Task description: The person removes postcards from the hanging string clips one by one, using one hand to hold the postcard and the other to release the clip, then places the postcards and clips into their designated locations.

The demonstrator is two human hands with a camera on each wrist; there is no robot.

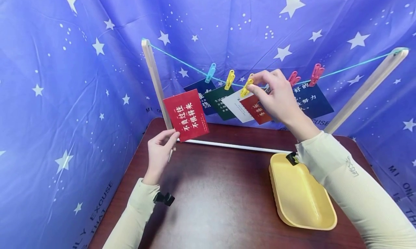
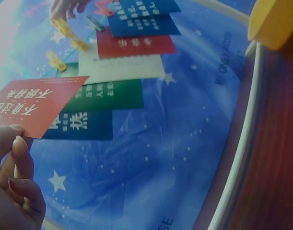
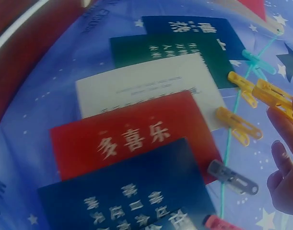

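Observation:
My left hand (image 1: 171, 136) pinches the lower corner of a red card (image 1: 185, 115) with white writing and holds it up beside the left wooden post (image 1: 155, 81). The left wrist view shows that hand (image 2: 14, 141) gripping the red card (image 2: 36, 108). My right hand (image 1: 257, 83) is raised to the teal string (image 1: 357, 65) and pinches a yellow clothespin (image 1: 246, 87). Its fingertips (image 3: 284, 125) grip the yellow clothespin (image 3: 273, 95) in the right wrist view. Several cards hang below the string: dark blue (image 1: 199, 92), green (image 1: 222, 103), white (image 1: 238, 107), red (image 1: 256, 111).
Blue (image 1: 210, 73), yellow (image 1: 229, 79) and pink (image 1: 316, 74) pegs sit on the string, with a grey one (image 3: 232, 177) too. A yellow tray (image 1: 302, 195) lies on the dark wooden table (image 1: 211, 191) at the right. Starry blue cloth surrounds the table.

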